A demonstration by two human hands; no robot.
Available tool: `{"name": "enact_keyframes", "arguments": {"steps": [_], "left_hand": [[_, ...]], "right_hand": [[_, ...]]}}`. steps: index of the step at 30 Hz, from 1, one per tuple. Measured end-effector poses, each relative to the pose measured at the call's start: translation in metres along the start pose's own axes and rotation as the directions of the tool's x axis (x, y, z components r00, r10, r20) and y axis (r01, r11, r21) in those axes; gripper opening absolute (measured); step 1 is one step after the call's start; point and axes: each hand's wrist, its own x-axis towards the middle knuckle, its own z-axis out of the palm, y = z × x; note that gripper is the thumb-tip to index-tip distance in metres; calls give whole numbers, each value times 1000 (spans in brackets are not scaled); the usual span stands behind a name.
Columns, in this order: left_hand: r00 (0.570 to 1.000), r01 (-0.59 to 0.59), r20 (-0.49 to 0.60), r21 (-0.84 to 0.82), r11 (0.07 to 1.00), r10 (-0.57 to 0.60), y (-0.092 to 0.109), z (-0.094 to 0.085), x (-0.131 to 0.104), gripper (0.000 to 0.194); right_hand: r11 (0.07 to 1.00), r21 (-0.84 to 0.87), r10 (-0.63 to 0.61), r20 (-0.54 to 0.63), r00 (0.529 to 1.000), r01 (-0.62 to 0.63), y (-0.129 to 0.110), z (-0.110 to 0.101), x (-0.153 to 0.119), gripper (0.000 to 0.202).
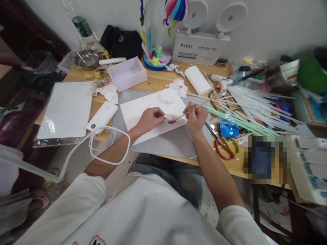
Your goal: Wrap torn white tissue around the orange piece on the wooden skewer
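Note:
A white sheet of paper (138, 105) lies slanted on the grey cutting mat (160, 146). On its upper part sits a fluffy white tuft (167, 96), which looks like cotton. My right hand (196, 118) grips a thin wooden stick (208, 100), its lower tip angled down to the left. By that tip is a small orange-red piece (171, 121), too small to identify. Over the sheet, my left hand (152, 119) has thumb and fingertips pinched together close to the orange-red piece. What lies between those fingers is not clear.
Scissors (226, 148) and pale green strips (230, 120) lie right of the mat, below many white sticks (258, 102) and a glue gun (221, 81). Left are a white device (102, 117) with a looping cable (109, 162) and a lilac box (127, 74).

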Motion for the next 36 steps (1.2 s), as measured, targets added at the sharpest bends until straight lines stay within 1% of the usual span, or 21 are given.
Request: {"name": "enact_keyframes", "arguments": {"steps": [2, 5, 6, 7, 9, 11, 12, 14, 17, 20, 23, 26, 29, 32, 34, 36], "left_hand": [[1000, 5, 24, 8, 1000, -5, 2, 0, 1, 4], [999, 27, 34, -9, 1000, -27, 5, 1, 7, 4], [999, 33, 24, -1, 999, -33, 6, 2, 9, 5], [999, 32, 9, 17, 999, -32, 8, 3, 12, 6], [999, 10, -39, 92, 996, -7, 15, 6, 18, 8], [993, -37, -98, 217, 976, 60, 22, 10, 23, 10], [988, -58, -122, 281, 958, 96, 26, 12, 24, 11], [981, -81, -135, 375, 923, 141, 33, 16, 25, 12], [984, -93, -102, 415, 905, 148, 36, 19, 26, 11], [984, -118, -77, 399, 909, 161, 33, 20, 27, 11], [981, -163, -42, 362, 918, 190, 29, 16, 28, 9], [982, -184, 8, 275, 944, 189, 28, 12, 27, 3], [988, -153, 42, 187, 970, 148, 26, 10, 26, 7], [996, -92, 26, 144, 985, 89, 22, 11, 27, 7], [999, -40, 19, 107, 993, 38, 20, 12, 29, 7], [1000, 4, 8, 60, 998, -5, 18, 13, 32, 7]], "right_hand": [[998, 61, -16, 48, 999, 13, -4, -1, 1, 64], [981, 184, -84, 124, 989, 60, -11, -2, 3, 63], [974, 224, -82, 148, 986, 47, -13, -3, 3, 62], [967, 256, -57, 178, 982, 9, -15, -2, 3, 61], [948, 299, 31, 254, 967, -109, -17, -2, 2, 55], [936, 300, 80, 335, 939, -187, -17, -1, 0, 46], [939, 284, 79, 366, 927, -192, -17, -1, -1, 42], [963, 218, 60, 394, 917, -157, -18, -1, -2, 39], [991, 103, 43, 373, 927, -88, -21, -2, -3, 37], [997, 32, 54, 324, 945, -68, -22, -1, -2, 26], [997, -28, 75, 244, 967, -71, -20, 1, -1, 18], [995, -11, 103, 205, 973, -103, -18, 2, 0, 17], [988, 46, 136, 225, 965, -150, -17, 2, 0, 19], [979, 89, 158, 239, 958, -183, -16, 0, 1, 23], [972, 103, 174, 280, 944, -210, -17, -2, 2, 29], [972, 69, 190, 344, 920, -226, -18, -4, 2, 33]]}}
